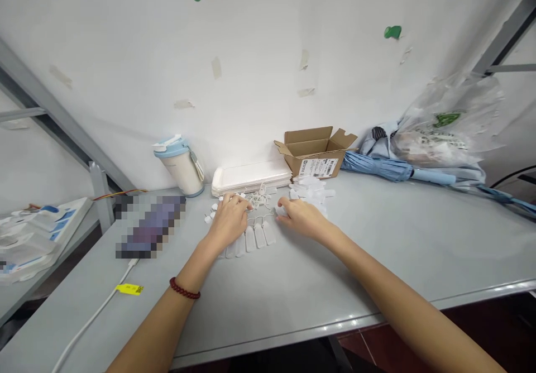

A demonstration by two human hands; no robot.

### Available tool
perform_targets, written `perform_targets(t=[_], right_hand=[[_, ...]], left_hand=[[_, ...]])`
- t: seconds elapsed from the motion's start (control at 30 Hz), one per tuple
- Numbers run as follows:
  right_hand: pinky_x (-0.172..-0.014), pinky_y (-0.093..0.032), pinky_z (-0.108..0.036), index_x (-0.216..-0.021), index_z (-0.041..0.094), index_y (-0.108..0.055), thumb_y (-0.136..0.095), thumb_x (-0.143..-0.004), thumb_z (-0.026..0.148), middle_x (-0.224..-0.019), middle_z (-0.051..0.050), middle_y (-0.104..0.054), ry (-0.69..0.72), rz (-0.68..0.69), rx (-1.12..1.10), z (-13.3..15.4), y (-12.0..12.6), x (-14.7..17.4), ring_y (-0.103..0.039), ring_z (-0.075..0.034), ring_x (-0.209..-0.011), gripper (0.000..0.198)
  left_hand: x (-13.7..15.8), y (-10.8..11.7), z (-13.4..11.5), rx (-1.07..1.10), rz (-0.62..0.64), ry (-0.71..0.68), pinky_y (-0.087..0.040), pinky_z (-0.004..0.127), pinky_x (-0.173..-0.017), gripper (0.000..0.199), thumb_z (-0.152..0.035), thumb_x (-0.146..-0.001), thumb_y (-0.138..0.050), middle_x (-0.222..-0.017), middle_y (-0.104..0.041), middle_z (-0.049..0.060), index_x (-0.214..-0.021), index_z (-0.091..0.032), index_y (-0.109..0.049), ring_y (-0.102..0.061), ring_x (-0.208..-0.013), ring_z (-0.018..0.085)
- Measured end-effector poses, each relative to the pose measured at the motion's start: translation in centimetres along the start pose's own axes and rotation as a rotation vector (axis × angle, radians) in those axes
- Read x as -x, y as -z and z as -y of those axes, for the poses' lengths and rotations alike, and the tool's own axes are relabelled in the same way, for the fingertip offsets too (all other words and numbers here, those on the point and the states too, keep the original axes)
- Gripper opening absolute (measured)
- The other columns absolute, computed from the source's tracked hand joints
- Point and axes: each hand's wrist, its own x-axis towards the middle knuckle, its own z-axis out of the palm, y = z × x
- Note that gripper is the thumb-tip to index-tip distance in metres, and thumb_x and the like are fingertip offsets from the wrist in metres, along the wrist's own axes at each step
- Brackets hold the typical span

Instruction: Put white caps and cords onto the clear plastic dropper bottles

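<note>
A row of small translucent white tags (259, 236) with thin strings lies flat on the grey table. My left hand (229, 216) rests over the row's left end, fingers bent and fingertips close together beside a tangle of white strings (259, 197). What its fingertips grip is hidden. To the right of the strings, my right hand (304, 216) has its thumb and index finger curled around a small whitish piece too unclear to name. Just behind that hand spreads a loose pile of translucent white pieces (312, 189). Several small white bits (209, 216) lie left of my left hand.
White trays (251, 175) are stacked at the wall, beside an open cardboard box (320, 152). A tumbler (182, 169) and a blurred-out phone-like device (153, 228) with a white cable (94, 317) stand left. A folded blue umbrella (377, 166) and plastic bag (452, 133) lie right.
</note>
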Motion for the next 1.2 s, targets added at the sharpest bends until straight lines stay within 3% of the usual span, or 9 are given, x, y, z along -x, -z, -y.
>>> perform_targets(t=[0.17, 0.47, 0.6, 0.8, 1.07, 1.2], right_hand=[[-0.066, -0.041, -0.034, -0.101, 0.010, -0.056, -0.039, -0.092, 0.025, -0.102, -0.023, -0.062, -0.064, 0.003, 0.065, -0.2, -0.5, -0.2, -0.062, -0.032, -0.090, 0.025], [-0.061, -0.036, -0.029, -0.097, 0.008, -0.056, -0.034, -0.094, 0.019, -0.100, -0.019, -0.062, -0.155, -0.101, 0.045, 0.5, 0.0, -0.1, -0.062, -0.027, -0.087, 0.024], [-0.062, -0.034, -0.027, -0.100, 0.010, -0.055, -0.034, -0.094, 0.018, -0.104, -0.015, -0.062, -0.139, -0.143, -0.022, 0.9, 0.1, 0.0, -0.060, -0.025, -0.091, 0.024], [-0.063, -0.032, -0.027, -0.096, 0.011, -0.057, -0.037, -0.093, 0.018, -0.104, -0.015, -0.062, -0.110, -0.193, -0.128, 0.6, -0.6, -0.4, -0.059, -0.025, -0.092, 0.022], [-0.064, -0.034, -0.026, -0.088, 0.013, -0.058, -0.040, -0.089, 0.018, -0.089, -0.012, -0.065, -0.058, -0.250, -0.332, -0.4, -1.4, -1.1, -0.058, -0.021, -0.081, 0.019], [-0.061, -0.036, -0.026, -0.089, 0.013, -0.059, -0.039, -0.090, 0.022, -0.081, -0.008, -0.065, -0.037, -0.271, -0.456, -0.2, -1.3, -1.3, -0.057, -0.018, -0.070, 0.022]], left_hand=[[0.1, -0.4, 0.3, 0.065, 0.006, 0.020, -0.042, 0.046, -0.090, 0.032, -0.007, -0.076, -0.041, -0.100, -0.066, 0.006, -0.093, -0.018, -0.065, -0.048, -0.106, 0.027], [0.6, 0.5, 1.0, 0.127, -0.187, 0.149, -0.037, 0.043, -0.100, 0.041, -0.012, -0.077, -0.043, -0.119, -0.055, 0.010, -0.117, -0.015, -0.054, -0.044, -0.116, 0.025], [0.6, 0.2, 1.0, 0.143, -0.197, 0.144, -0.037, 0.043, -0.102, 0.048, -0.012, -0.077, -0.043, -0.126, -0.051, 0.010, -0.124, -0.015, -0.050, -0.040, -0.120, 0.025], [0.8, -0.8, 0.9, 0.123, -0.159, 0.112, -0.039, 0.050, -0.096, 0.042, -0.009, -0.075, -0.044, -0.119, -0.057, 0.013, -0.115, -0.011, -0.058, -0.041, -0.115, 0.030], [0.7, 0.0, 0.3, 0.137, -0.262, 0.126, -0.037, 0.047, -0.100, 0.043, -0.012, -0.078, -0.044, -0.121, -0.053, 0.012, -0.120, -0.013, -0.053, -0.039, -0.117, 0.028], [0.9, 0.5, -0.5, 0.164, -0.329, 0.066, -0.037, 0.047, -0.101, 0.044, -0.013, -0.079, -0.044, -0.123, -0.050, 0.012, -0.123, -0.013, -0.050, -0.038, -0.118, 0.027]])
